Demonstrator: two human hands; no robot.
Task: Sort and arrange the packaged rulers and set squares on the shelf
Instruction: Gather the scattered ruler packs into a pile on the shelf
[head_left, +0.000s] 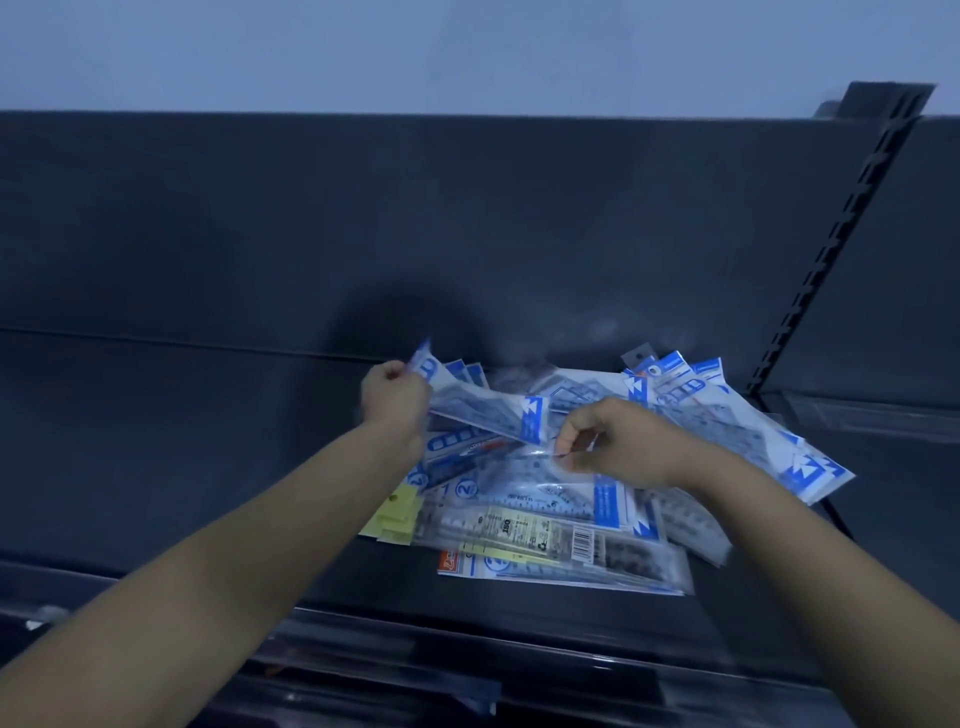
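A dark shelf back panel (363, 234) fills most of the view, with a slotted upright (841, 234) rising along its right side. Below it the dark shelf (519, 608) carries a loose pile of packets (587, 499) towards its right half, blue-and-white headers lying at all angles. A fan of packets (753, 431) on the right of the pile has its long axes running from back left to front right, blue printed ends nearest the front right. At the front of the pile a ruler packet (545, 535) lies with its long axis left to right, barcode at its right end.

The lifted set-square packet (483, 410) is raised above the back left of the pile, its long axis sloping from upper left down to the right. The left hand (395, 400) grips its left end with curled fingers. The right hand (608, 441) pinches the thin edge of a clear packet (540, 460) between thumb and forefinger at the top of the pile. Motion blur makes that packet's contents unreadable. A yellow packet (389, 514) shows at the pile's left edge, partly covered by the left forearm.
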